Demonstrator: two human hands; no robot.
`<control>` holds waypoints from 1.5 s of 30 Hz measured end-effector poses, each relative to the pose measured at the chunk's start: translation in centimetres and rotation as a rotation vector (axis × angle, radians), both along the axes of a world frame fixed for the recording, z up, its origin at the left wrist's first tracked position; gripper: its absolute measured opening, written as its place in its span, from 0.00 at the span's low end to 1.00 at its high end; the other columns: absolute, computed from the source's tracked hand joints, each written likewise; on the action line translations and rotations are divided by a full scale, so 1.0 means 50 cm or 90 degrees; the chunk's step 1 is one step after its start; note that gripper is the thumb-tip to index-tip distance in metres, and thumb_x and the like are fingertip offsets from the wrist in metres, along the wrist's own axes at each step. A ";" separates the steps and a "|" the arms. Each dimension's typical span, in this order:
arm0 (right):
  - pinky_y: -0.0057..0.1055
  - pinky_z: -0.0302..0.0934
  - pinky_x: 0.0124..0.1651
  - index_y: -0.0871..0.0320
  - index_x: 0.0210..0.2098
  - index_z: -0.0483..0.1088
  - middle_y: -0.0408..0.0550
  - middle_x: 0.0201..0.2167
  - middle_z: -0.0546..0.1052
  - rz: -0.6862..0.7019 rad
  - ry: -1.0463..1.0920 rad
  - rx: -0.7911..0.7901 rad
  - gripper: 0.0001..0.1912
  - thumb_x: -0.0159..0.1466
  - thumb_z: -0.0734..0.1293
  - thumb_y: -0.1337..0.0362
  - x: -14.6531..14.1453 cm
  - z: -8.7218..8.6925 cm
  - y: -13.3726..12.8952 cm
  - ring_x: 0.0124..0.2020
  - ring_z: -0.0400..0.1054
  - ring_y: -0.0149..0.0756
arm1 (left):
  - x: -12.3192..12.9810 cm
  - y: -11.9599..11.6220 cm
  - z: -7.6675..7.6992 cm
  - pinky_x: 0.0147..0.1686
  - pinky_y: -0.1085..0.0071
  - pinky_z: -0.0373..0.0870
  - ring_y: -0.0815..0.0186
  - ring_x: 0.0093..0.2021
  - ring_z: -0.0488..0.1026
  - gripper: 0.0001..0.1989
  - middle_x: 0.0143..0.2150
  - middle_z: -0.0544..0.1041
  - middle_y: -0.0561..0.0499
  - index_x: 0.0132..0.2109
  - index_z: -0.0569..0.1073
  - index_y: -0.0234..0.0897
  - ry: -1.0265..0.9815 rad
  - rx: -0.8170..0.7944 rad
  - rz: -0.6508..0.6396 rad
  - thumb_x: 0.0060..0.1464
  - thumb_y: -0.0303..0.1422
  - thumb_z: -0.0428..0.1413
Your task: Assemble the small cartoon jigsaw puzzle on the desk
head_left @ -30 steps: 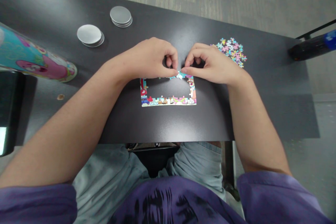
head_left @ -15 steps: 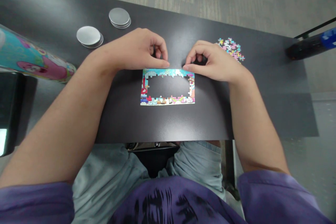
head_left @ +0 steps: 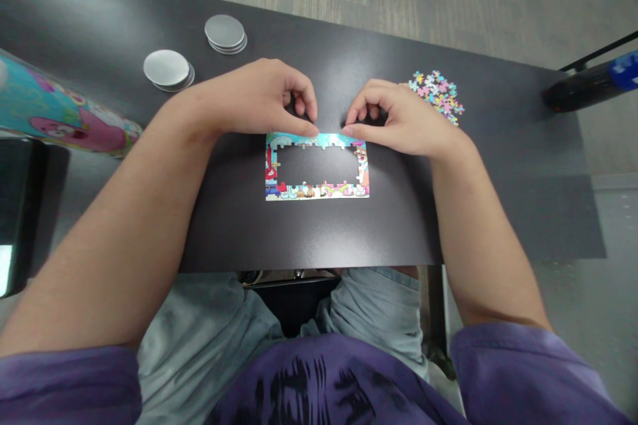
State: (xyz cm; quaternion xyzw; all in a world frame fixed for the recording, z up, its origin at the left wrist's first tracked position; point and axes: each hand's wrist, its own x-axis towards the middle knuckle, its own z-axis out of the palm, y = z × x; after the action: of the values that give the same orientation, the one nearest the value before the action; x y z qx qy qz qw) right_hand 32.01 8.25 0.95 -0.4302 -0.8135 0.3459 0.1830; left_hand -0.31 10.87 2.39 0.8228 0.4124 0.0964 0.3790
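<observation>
A jigsaw puzzle border point(head_left: 270, 174) with a bright cartoon print lies on the dark table, its pieces joined into a rectangular frame around bare tabletop. My left hand point(head_left: 279, 98) rests at the frame's far edge, thumb tip touching it left of the middle, the other fingers curled and apart from the thumb. On the far edge's right part lies the thumb of my right hand point(head_left: 386, 113), with its fingers bent and a gap between them and the thumb. Neither hand shows a piece in its grip. Just beyond my right hand is a pile of loose puzzle pieces point(head_left: 439, 94).
Two small stacks of silver discs, a nearer stack point(head_left: 167, 68) and a farther stack point(head_left: 225, 32), sit at the back left. A cartoon-printed cylinder point(head_left: 74, 116) stands at the left. A dark bottle point(head_left: 573, 94) with a blue label is at the right table edge point(head_left: 593, 212).
Both hands have shifted slightly left and toward me along the far edge. The frame's far side has moved a little the same way.
</observation>
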 end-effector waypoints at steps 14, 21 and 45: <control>0.61 0.81 0.62 0.44 0.53 0.85 0.54 0.48 0.85 -0.305 0.023 0.265 0.40 0.77 0.71 0.15 0.140 -0.019 0.069 0.52 0.82 0.62 | 0.000 0.015 -0.025 0.38 0.60 0.70 0.55 0.40 0.80 0.22 0.33 0.79 0.51 0.44 0.91 0.48 -0.027 -0.004 -0.005 0.52 0.58 0.77; 0.77 0.65 0.89 0.43 0.81 0.82 0.61 0.82 0.83 -0.372 -0.134 0.257 0.46 0.83 0.62 0.20 0.267 -0.017 0.063 0.84 0.76 0.73 | -0.002 0.017 -0.028 0.34 0.61 0.68 0.59 0.32 0.73 0.29 0.30 0.79 0.52 0.44 0.91 0.48 -0.042 -0.017 0.016 0.59 0.68 0.72; 0.79 0.39 1.00 0.38 0.95 0.71 0.46 0.99 0.60 -0.220 -0.298 0.113 0.41 0.89 0.68 0.34 0.115 -0.049 -0.179 1.01 0.49 0.71 | 0.020 -0.027 -0.035 0.39 0.60 0.69 0.58 0.34 0.74 0.29 0.32 0.82 0.49 0.42 0.87 0.44 -0.127 0.091 0.112 0.58 0.66 0.67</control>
State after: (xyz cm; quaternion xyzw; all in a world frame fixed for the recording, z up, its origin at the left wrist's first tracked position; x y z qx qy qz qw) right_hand 37.77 -0.68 -1.51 -0.6125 -0.7754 0.1291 0.0836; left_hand 0.70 9.54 0.62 0.7945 0.4357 0.2395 0.3487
